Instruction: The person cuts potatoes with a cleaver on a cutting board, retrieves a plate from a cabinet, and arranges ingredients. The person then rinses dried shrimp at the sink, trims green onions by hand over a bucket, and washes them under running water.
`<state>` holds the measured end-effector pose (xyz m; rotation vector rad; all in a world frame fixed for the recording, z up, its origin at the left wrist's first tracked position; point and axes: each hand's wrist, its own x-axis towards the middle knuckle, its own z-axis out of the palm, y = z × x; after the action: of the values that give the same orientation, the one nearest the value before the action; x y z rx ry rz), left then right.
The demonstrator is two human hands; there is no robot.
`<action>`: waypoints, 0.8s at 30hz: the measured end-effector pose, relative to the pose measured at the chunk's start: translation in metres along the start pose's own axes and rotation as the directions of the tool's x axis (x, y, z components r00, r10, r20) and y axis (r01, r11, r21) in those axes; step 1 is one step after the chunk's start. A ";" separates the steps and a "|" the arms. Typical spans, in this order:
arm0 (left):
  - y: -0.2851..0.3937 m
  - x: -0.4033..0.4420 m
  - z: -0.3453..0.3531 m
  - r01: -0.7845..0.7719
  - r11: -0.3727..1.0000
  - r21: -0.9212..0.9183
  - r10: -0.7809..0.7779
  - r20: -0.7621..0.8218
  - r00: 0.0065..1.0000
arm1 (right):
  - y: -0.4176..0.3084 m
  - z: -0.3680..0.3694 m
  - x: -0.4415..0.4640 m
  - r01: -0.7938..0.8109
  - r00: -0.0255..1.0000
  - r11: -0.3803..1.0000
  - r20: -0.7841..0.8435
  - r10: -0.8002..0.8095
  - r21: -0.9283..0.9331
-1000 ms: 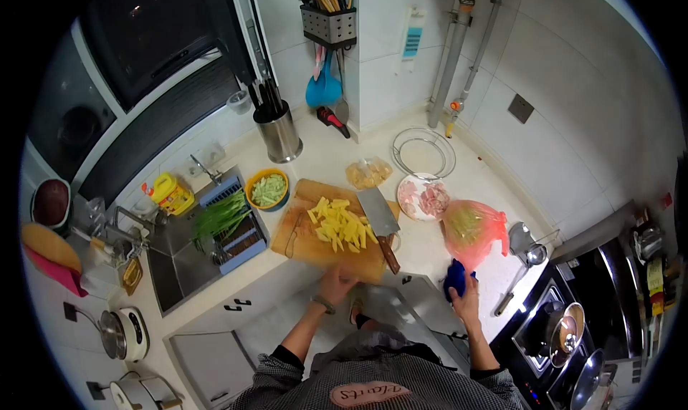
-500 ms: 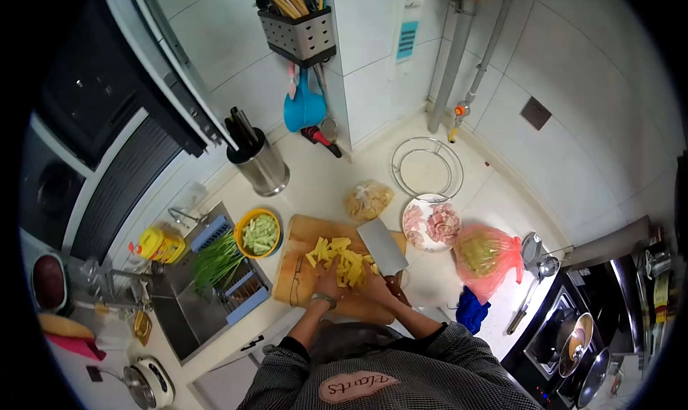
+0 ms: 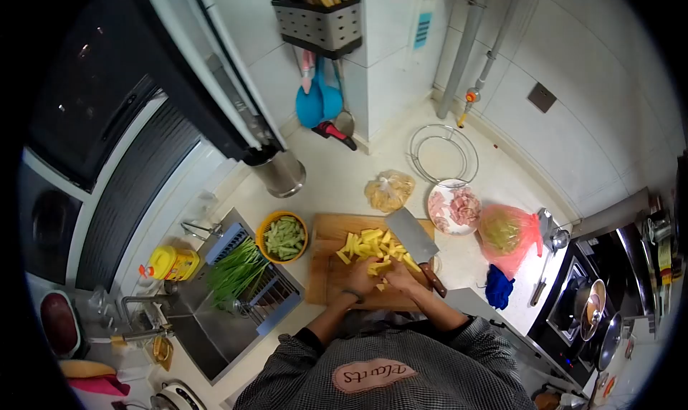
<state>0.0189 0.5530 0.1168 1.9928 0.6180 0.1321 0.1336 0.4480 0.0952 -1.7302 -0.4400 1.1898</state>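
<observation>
A pile of yellow potato strips [image 3: 369, 244] lies on the wooden cutting board [image 3: 326, 267]. At the near edge of the pile, my left hand [image 3: 363, 276] has its fingers curled in around a few strips. Close beside it, my right hand [image 3: 398, 275] is bent inward on the same strips, some of which show between the two hands. My fingertips are partly hidden by the strips. To the right of the pile rests a cleaver, its broad blade [image 3: 412, 236] flat on the board and its brown handle [image 3: 433, 280] beside my right wrist, untouched.
Left of the board stands a yellow basket [image 3: 305, 238] of cut green vegetable, near the sink [image 3: 193, 338] with green stalks. Behind are a tied bag [image 3: 389, 191] and a plate [image 3: 437, 228] of sliced meat. A pink bag [image 3: 507, 238] and the stove [image 3: 566, 317] are right.
My hands have drawn closer together, from either side of the pile to its near edge, around a few strips. The whole view has shifted; the cleaver still lies on the board.
</observation>
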 end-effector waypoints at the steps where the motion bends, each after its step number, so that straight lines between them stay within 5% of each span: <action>1: 0.003 -0.003 -0.008 0.001 1.000 0.001 0.000 -0.009 1.000 | -0.007 0.007 -0.001 0.006 1.000 1.000 0.007 -0.006 -0.004; 3: 0.013 -0.007 -0.030 0.031 0.996 0.083 -0.029 -0.027 0.999 | -0.032 0.018 -0.011 -0.106 0.993 0.993 0.066 0.102 0.060; 4: 0.016 -0.009 -0.048 0.051 0.991 0.120 -0.046 -0.046 0.998 | -0.048 0.030 -0.010 -0.012 0.996 0.990 0.091 -0.001 0.143; 8: -0.010 -0.010 -0.121 -0.028 0.987 0.157 0.044 -0.098 0.994 | -0.125 0.087 -0.009 -0.011 0.990 0.999 0.141 0.007 0.031; 12: -0.031 -0.002 -0.207 0.238 0.945 0.223 -0.250 0.026 0.968 | -0.143 0.155 0.041 0.103 0.967 0.993 0.226 -0.115 0.061; 14: -0.056 0.005 -0.228 0.266 0.912 0.312 -0.275 -0.017 0.961 | -0.145 0.177 0.060 -0.202 0.953 0.898 0.292 0.087 0.390; 16: -0.091 0.005 -0.239 0.294 0.869 0.399 -0.297 -0.055 0.953 | -0.135 0.178 0.070 -0.250 0.922 0.874 0.379 0.083 0.417; 18: -0.122 0.005 -0.241 0.152 0.859 0.489 -0.174 -0.001 0.985 | -0.131 0.167 0.067 -0.291 0.890 0.847 0.450 0.069 0.445; 20: -0.105 0.002 -0.235 0.274 0.807 0.524 -0.264 -0.095 0.960 | -0.123 0.141 0.047 -0.031 0.957 0.945 0.282 -0.065 0.325; 22: -0.062 -0.003 -0.225 0.455 0.729 0.511 -0.407 -0.210 0.889 | -0.102 0.091 0.033 0.240 0.962 0.969 0.145 -0.230 -0.056; 23: -0.039 -0.003 -0.220 0.506 0.716 0.480 -0.462 -0.218 0.860 | -0.103 0.065 0.014 0.208 0.978 0.971 0.007 -0.209 -0.122; 24: -0.027 -0.001 -0.210 0.355 0.776 0.521 -0.301 -0.189 0.935 | -0.106 0.038 -0.007 0.169 0.972 0.968 -0.130 -0.194 -0.183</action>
<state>-0.0640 0.7301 0.1970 2.3948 1.1637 -0.1912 0.1200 0.5128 0.1863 -1.8655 -0.6124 0.9080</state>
